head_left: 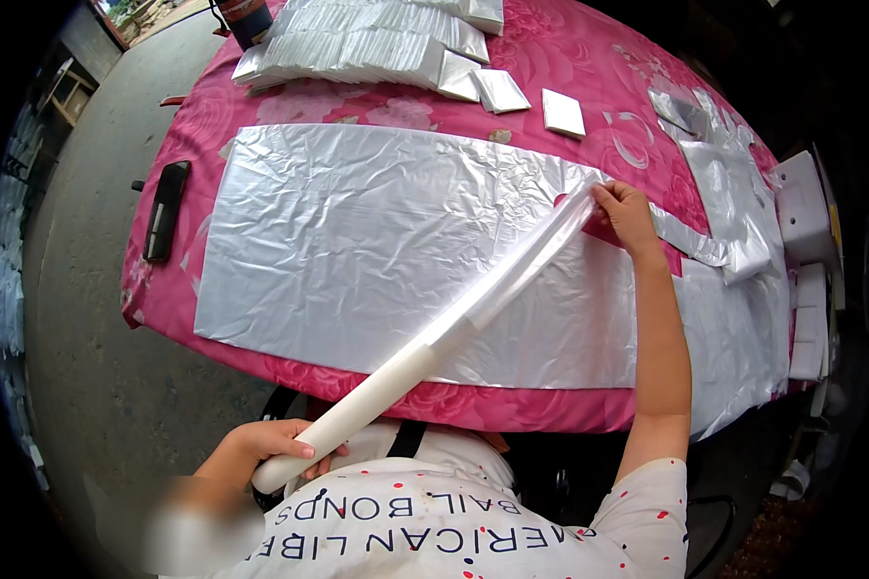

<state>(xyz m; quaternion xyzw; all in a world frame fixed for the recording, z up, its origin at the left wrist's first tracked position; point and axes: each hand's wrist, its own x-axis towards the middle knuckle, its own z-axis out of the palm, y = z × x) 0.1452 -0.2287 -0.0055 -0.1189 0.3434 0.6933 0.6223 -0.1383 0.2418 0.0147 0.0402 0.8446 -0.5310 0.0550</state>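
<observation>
My left hand (278,446) is wrapped round the lower end of a long white tube (372,394), close to my body. The tube slants up to the right across the table. A shiny translucent plastic sleeve (512,275) covers its upper part and stretches beyond it. My right hand (628,214) pinches the far end of that sleeve, fingers closed. Beneath lies a large, wrinkled silvery plastic sheet (348,227), spread flat. I cannot tell whether the sleeve is joined to this sheet.
A pink flowered cloth (261,359) covers the table. Rows of folded silvery packets (357,58) stand at the back, with a single packet (563,113) apart. A black phone (168,212) lies left. More plastic film (734,193) and white boxes (803,207) are at the right.
</observation>
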